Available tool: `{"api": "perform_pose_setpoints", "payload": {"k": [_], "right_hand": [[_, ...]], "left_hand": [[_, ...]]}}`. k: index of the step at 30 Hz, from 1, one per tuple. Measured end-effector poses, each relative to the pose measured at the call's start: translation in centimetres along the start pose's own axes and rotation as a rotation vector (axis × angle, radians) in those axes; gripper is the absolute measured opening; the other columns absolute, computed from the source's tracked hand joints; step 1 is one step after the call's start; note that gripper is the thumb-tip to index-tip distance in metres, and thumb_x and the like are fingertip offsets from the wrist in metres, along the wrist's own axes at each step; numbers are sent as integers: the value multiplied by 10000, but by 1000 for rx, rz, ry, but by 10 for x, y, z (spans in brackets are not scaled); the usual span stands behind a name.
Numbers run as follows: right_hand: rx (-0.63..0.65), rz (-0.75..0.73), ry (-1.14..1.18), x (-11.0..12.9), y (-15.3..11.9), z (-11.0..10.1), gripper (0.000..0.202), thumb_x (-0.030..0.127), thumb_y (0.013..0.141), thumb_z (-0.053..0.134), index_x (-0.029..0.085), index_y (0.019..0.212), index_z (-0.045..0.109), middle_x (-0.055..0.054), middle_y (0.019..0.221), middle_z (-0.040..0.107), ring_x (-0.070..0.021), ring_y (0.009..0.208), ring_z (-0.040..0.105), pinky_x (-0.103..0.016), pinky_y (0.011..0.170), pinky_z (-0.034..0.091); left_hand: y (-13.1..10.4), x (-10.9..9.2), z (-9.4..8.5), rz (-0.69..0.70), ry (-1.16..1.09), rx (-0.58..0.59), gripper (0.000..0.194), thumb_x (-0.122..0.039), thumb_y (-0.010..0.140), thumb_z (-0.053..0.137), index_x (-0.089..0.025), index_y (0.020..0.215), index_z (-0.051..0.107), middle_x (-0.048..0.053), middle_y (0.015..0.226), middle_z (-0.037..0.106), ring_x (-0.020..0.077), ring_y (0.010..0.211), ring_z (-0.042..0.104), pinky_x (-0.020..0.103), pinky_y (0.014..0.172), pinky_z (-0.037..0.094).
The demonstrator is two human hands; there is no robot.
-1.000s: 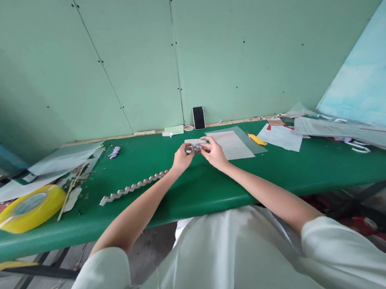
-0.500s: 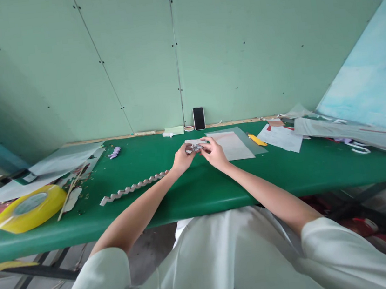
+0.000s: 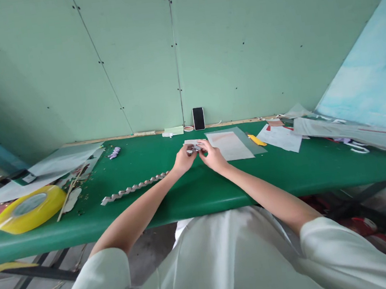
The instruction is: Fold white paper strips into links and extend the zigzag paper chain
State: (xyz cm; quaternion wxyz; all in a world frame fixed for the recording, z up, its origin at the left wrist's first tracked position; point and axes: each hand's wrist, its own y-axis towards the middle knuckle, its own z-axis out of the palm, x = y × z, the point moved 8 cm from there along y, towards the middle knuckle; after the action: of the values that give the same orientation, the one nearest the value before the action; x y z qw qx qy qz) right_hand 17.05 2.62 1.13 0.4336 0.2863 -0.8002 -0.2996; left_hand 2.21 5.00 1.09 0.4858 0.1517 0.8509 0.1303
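Above the middle of the green table, my left hand [image 3: 184,159] and my right hand [image 3: 213,155] come together at a small silvery-grey folded piece [image 3: 196,148]. Fingertips of both hands pinch it from either side; its exact kind is too small to make out. Behind the fingers lies a small white paper [image 3: 190,142], partly covered by them. A zigzag folded strip [image 3: 135,187], pale grey, stretches over the table to the left, its far end passing behind my left forearm.
White sheets [image 3: 231,146] lie right of my hands, beside a yellow cutter [image 3: 256,140]. A phone [image 3: 198,118] leans on the wall. Far left are a yellow tape roll [image 3: 52,199], thin sticks and papers. A purple piece [image 3: 114,152] lies behind the strip. More papers [image 3: 350,134] cover the right end.
My fingers have shifted slightly around the small folded piece, and it has turned a little between them. The things on the table stay where they were.
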Motion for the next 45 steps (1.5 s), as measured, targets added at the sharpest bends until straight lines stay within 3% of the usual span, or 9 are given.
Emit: {"api": "perform_pose_setpoints", "payload": {"k": [5,10,16,25,29,34,41,45], "right_hand": [[36,-24,-122,3,-2,4,480,157,984,548,277,1448,524,-94,1357,725,-314,1139,763,-475,979,645],[46,-12,-121,1,-2,7,480,164,999,536,270,1468,514,-99,1351,727,-315,1180,746,-476,1001,638],[29,20,-99,-2,0,6,357,199,986,577,260,1330,648,-83,1175,794,-298,1019,797,-439,918,661],[-17,109,-14,-10,1,7,252,349,1009,606,256,1210,727,-84,1100,813,-291,989,800,-400,887,656],[-49,166,73,-16,1,8,204,359,974,638,243,1132,696,-102,1055,810,-290,1019,796,-419,909,650],[-54,211,149,-18,1,8,183,363,924,667,236,1052,639,-103,990,806,-286,913,806,-397,797,649],[-29,266,205,-24,2,8,174,373,884,681,232,959,613,-102,1061,796,-258,883,800,-372,788,634],[-14,270,230,-23,2,8,182,386,883,683,233,945,605,-93,1083,789,-245,850,794,-362,770,626]], "left_hand": [[0,-2,1,14,-41,-1,218,-146,937,612,-170,1145,674,123,1199,751,238,1096,721,355,955,577],[1,5,6,-11,-108,30,236,-152,938,622,-165,1172,653,124,1201,744,211,959,746,336,867,601],[0,6,6,-2,-138,26,196,-141,925,637,-183,1114,671,95,1130,763,185,868,747,305,803,609],[0,5,3,-15,-98,-3,182,-152,922,654,-185,1100,672,94,1126,763,198,920,747,321,854,608],[-1,5,3,-20,-86,6,206,-152,928,642,-196,1129,660,86,1122,759,200,957,743,324,873,604],[-1,6,3,-26,-85,9,176,-186,936,639,-201,1110,661,91,1165,762,203,954,745,322,849,605],[2,7,-3,-20,-20,-50,70,-202,918,648,-214,980,677,72,1083,786,226,1085,732,325,912,575],[1,6,-7,-35,-11,-62,62,-249,929,636,-208,946,679,79,1054,787,226,995,749,330,872,589]]}}
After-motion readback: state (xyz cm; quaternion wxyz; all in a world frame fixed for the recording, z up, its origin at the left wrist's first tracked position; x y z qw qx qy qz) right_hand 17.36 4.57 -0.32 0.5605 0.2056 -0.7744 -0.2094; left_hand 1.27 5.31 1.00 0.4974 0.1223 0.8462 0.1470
